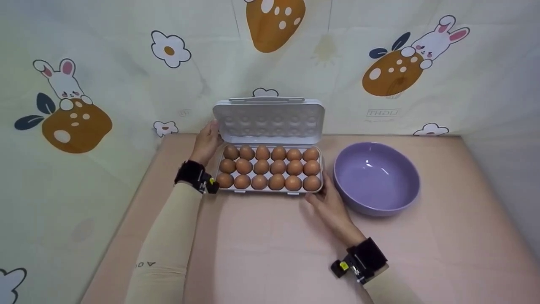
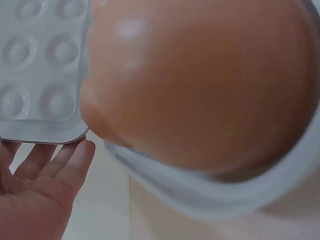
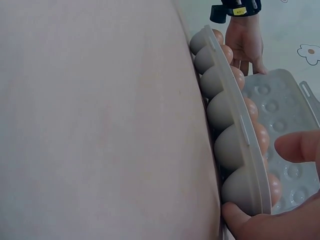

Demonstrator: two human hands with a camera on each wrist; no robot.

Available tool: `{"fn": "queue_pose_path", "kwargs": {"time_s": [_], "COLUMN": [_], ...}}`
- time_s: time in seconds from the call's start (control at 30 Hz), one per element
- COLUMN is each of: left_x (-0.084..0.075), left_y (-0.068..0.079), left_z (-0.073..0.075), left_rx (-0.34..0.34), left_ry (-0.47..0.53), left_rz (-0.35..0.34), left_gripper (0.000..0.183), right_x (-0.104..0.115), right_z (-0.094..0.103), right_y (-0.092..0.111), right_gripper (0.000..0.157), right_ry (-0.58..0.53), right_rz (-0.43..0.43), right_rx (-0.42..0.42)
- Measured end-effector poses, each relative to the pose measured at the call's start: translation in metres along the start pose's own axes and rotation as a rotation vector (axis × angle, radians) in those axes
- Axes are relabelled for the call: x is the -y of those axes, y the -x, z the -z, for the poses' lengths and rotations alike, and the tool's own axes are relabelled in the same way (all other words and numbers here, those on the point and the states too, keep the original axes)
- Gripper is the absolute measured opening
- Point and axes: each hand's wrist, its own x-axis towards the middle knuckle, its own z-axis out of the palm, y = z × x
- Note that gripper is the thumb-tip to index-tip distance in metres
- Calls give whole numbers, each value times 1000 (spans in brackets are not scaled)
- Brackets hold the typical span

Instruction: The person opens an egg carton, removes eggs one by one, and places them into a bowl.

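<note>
An egg carton [image 1: 270,191] lies with its lid [image 1: 272,122] raised at the back. Brown eggs [image 1: 261,166] sit in rows across its base. My left hand [image 1: 206,142] is at the lid's left side; in the left wrist view its fingers [image 2: 75,167] extend along the lid's edge, touching it. My right hand [image 1: 333,207] holds the base's front right corner. Seen from the right wrist, one digit [image 3: 237,215] presses the outside of a corner cup, while another [image 3: 300,146] reaches over the eggs' side. The rest of that hand is out of that view.
A purple bowl [image 1: 375,177] stands just right of the carton, close to my right hand. Beneath everything is a pinkish table surface [image 1: 261,245]. A patterned cloth wall [image 1: 329,71] rises directly behind the lid, and more cloth hangs at both sides.
</note>
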Motion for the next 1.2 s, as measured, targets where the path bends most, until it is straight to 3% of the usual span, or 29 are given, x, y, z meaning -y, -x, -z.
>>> {"fn": "queue_pose_path", "kwargs": {"time_s": [0.43,0.77,0.93,1.2], "left_x": [-3,5,6,5], "left_y": [-2,0,-1,-1], "left_z": [1,-8,-8,-5], "left_rx": [-3,-37,-11,92], "left_ry": [14,-12,-35,-32], "left_rz": [6,11,26,67], "left_gripper": [59,25,29,47], "right_x": [4,4,4,1], "right_z": [4,3,4,5], "right_y": [6,7,8,8], "right_gripper": [93,95,93,92], "right_ry": [4,32,56,57], "right_rz": [10,29,46,56], "right_rx": [3,12,7,0]}}
